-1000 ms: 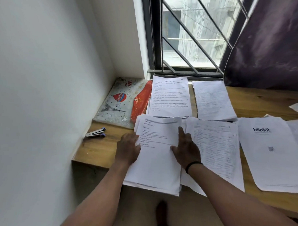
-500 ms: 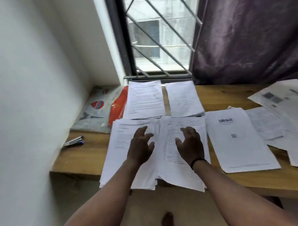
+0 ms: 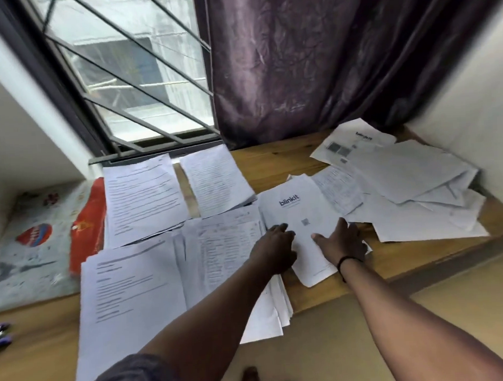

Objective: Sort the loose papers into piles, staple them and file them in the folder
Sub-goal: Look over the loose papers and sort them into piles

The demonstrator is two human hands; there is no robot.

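the picture is smeared by motion, so none of the printed text on the sheets can be read apart from the word "blinkit" on one page. the stapler [image 3: 0, 335] is cut off at the left edge of the frame, only a dark blue-tipped end showing on the worktop [image 3: 275, 160]. the patterned folder [image 3: 30, 240] lies flat at the far left, blurred, with a red pouch [image 3: 87, 223] along its right edge, part of it hidden under the papers.

both arms reach forward and to the right. the left hand [image 3: 274, 248] lies palm down with its fingers [image 3: 283, 227] loosely spread, on the left edge of the blinkit sheet [image 3: 297, 214], where that sheet meets the handwritten pile [image 3: 224, 249]. the right hand [image 3: 340, 244], a dark band at its wrist, lies palm down on the sheet's right side, fingers spread wide, thumb pointing towards the left hand. neither hand grips anything; both press flat on the paper, and the sheet's lower part is hidden between and under them.

the sheet sits near the front edge of the worktop. left of it are four piles: two typed piles [image 3: 142, 200] and [image 3: 128, 305], the handwritten one, and another [image 3: 215, 180] by the window. to the right a loose heap of papers [image 3: 411, 189] lies against the wall, its sheets overlapping at angles.
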